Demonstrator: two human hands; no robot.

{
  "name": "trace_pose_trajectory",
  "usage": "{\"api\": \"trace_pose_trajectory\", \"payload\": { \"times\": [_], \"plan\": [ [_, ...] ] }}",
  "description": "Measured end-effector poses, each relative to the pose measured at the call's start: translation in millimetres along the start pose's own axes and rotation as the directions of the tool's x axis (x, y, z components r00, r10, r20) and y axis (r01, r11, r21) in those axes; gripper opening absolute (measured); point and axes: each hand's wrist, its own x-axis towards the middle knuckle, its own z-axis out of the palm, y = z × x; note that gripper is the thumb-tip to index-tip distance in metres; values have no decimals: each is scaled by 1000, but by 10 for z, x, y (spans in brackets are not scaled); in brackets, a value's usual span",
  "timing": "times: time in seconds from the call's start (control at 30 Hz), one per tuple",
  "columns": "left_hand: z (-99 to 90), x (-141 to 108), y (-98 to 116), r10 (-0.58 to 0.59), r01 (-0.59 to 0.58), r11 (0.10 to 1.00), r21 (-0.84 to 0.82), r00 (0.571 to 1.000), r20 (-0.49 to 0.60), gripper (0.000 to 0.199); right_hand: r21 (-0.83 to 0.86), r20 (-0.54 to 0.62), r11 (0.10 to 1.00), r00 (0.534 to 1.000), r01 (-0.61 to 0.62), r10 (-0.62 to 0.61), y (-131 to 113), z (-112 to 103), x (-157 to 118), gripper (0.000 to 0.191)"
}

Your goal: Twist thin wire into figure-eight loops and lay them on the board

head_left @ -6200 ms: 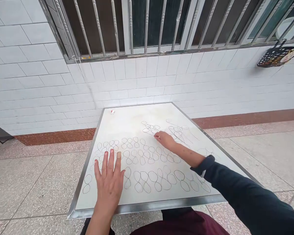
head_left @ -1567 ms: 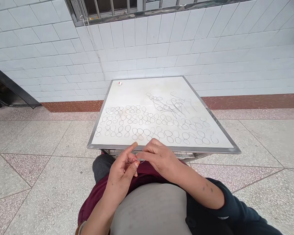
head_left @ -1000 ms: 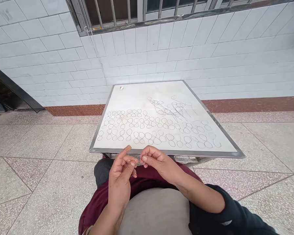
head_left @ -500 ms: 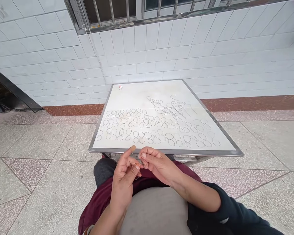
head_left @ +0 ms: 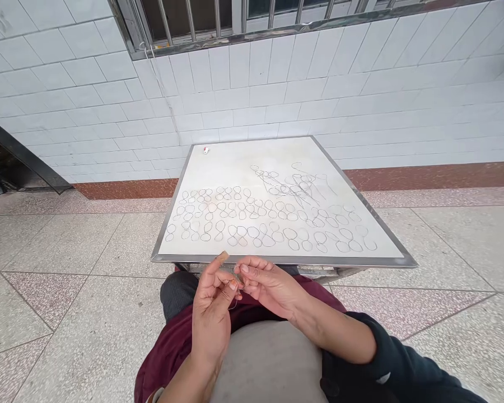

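Both hands were up off the bench, just in front of its near edge, above the lap. Left hand (head_left: 212, 313): palm up, thumb pressed to the fingers, grip closed on a thin greyish wire-like strand (head_left: 235, 305), part of which curved out below the fingertips. Index finger stuck up and out, tan wrap (head_left: 222, 257) round its tip. Right hand (head_left: 273, 288): just beside the left, thumb and index finger pinched together, other fingers curled; grip closed, apparently on the same strand, though it was too fine there to be sure.

The white rectangular bench (head_left: 231, 162) with a grey metal rim stood against the white tiled wall (head_left: 256, 89). On its near half: thin dark figure-eight loops (head_left: 238, 232) laid in rough rows, some touching. Behind them, right of centre, a loose tangle of thin dark strands (head_left: 296, 184). Small white-and-red object (head_left: 206, 150) near the far left corner.

A silver-barred window (head_left: 193, 25) was above, a thin white cord (head_left: 162, 84) hung down the tiles, and speckled stone flooring (head_left: 109, 330) lay around. Maroon cloth (head_left: 162, 358) covered the lap; dark navy sleeve (head_left: 407, 358) on the right arm.
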Motion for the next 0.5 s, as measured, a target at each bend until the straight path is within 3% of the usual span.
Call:
{"api": "trace_pose_trajectory", "payload": {
  "times": [0.13, 0.3, 0.5],
  "plan": [
    [-3, 3, 3, -7, 7, 1000, 9, 1000, -1, 40, -9, -8, 1000, 1000, 3, -3, 2, 2, -10, 18],
    [-17, 8, 57, -7, 7, 1000, 28, 1000, 19, 39, -69, 104, 998, 995, 1, 6, -52, -9, -57, 18],
    [-40, 14, 67, -49, 47, 998, 30, 997, 52, 40, -67, 125, 998, 992, -4, 13, -22, -60, -38, 17]
  ]
}}
